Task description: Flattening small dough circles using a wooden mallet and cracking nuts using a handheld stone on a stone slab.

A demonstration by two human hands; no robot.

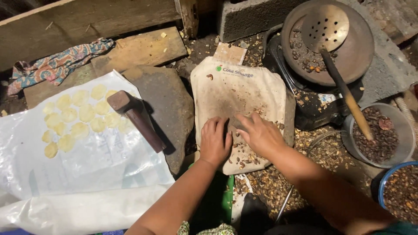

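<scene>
My left hand (215,141) and my right hand (260,134) rest side by side, palms down, on a dirty beige cloth bag (235,91) that lies flat on the ground. Small brown seeds and shell bits (244,159) are scattered on the bag around and under my fingers. Both hands have bent fingers pressing or picking at the seeds; whether either holds one is hidden. A dark wooden mallet (137,117) lies on a flat dark stone (167,102) just left of the bag.
Pale yellow flattened discs (76,117) lie on a white plastic sheet (87,174) at left. A round pan (348,52) with a perforated ladle (325,27) sits on a stove at upper right. Bowls of brown seeds (376,137) stand at right. Husks (270,182) litter the ground.
</scene>
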